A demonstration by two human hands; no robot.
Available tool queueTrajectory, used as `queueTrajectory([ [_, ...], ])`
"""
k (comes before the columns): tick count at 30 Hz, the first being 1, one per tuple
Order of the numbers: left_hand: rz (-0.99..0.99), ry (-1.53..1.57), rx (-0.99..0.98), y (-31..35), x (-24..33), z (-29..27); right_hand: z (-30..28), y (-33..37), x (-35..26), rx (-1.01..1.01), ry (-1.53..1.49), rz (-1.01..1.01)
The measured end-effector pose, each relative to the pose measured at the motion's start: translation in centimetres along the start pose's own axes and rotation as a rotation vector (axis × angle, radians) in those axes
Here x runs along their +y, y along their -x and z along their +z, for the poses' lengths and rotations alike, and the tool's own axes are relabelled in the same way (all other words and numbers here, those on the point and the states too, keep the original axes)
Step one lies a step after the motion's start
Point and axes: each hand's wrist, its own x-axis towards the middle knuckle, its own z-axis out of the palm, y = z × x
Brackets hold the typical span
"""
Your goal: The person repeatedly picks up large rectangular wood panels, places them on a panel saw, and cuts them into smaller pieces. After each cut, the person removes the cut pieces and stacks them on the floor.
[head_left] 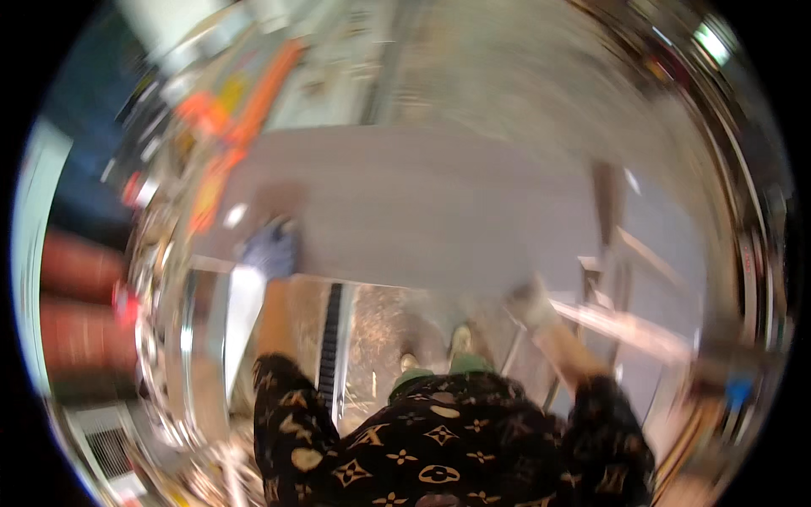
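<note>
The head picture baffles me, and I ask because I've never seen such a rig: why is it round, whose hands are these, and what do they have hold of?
There is no robot here. The camera is the left of two wide fisheye ones worn on the head, looking down, so straight edges bend near the rim. Below is the wearer's patterned black top. The left hand, in a bluish glove, lies on a broad greyish-brown board by its near edge; the right hand is at that edge too. Blur hides how firm either grip is. Orange bars show beyond the board's left end.
</note>
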Motion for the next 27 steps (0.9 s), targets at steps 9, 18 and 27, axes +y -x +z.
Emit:
queueTrajectory([
  [9,0.191,-0.140,0.221,-2.2,0.5,4.1,0.4,-1.6,-0.9,0.025,-0.955,0.179],
  [18,0.374,0.519,-0.073,15.0,13.5,5.3,-27.1,8.3,7.8,1.455,-0.302,0.210],
  [27,0.057,0.635,-0.390,20.7,18.8,9.4,-35.4,7.9,16.6,1.560,0.113,0.029],
])
